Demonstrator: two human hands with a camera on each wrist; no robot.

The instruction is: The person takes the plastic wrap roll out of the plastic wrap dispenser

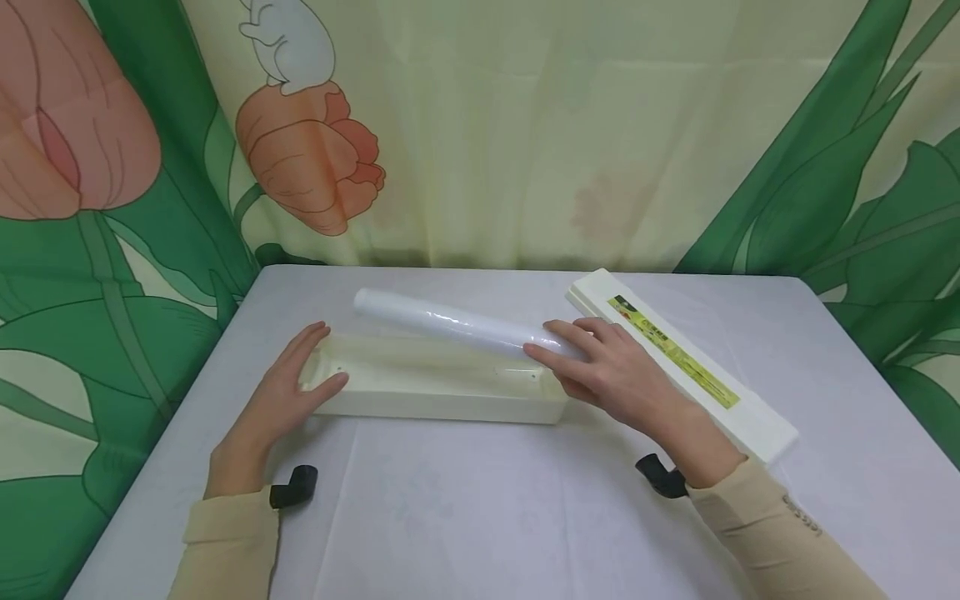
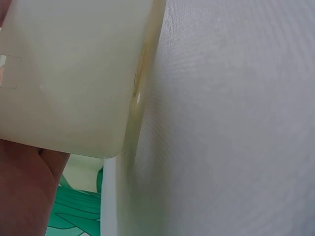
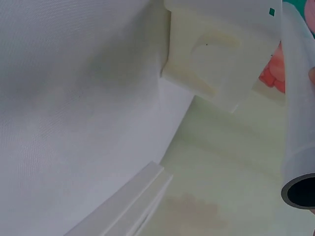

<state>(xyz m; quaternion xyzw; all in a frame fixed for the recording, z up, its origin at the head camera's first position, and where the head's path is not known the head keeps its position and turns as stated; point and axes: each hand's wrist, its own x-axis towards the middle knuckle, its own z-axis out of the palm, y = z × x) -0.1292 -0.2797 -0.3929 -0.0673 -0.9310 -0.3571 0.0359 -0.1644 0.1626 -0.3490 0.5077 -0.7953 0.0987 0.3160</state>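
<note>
A long white open box (image 1: 442,400) sits on the table in front of the person. My left hand (image 1: 288,387) holds its left end, thumb over the front rim and fingers along the far side; the left wrist view shows the box end (image 2: 74,83) close up beside the palm. My right hand (image 1: 607,367) grips the right end of a glossy roll of plastic wrap (image 1: 450,321). The roll slants above the box, its left end pointing back. In the right wrist view the hollow dark core of the roll (image 3: 300,132) shows at its near end.
A long white lid (image 1: 757,421) with a yellow-green label (image 1: 671,350) lies slanted on the right, partly behind the right hand and wrist. A white cloth covers the table (image 1: 465,508). Behind it hangs a printed curtain (image 1: 510,133).
</note>
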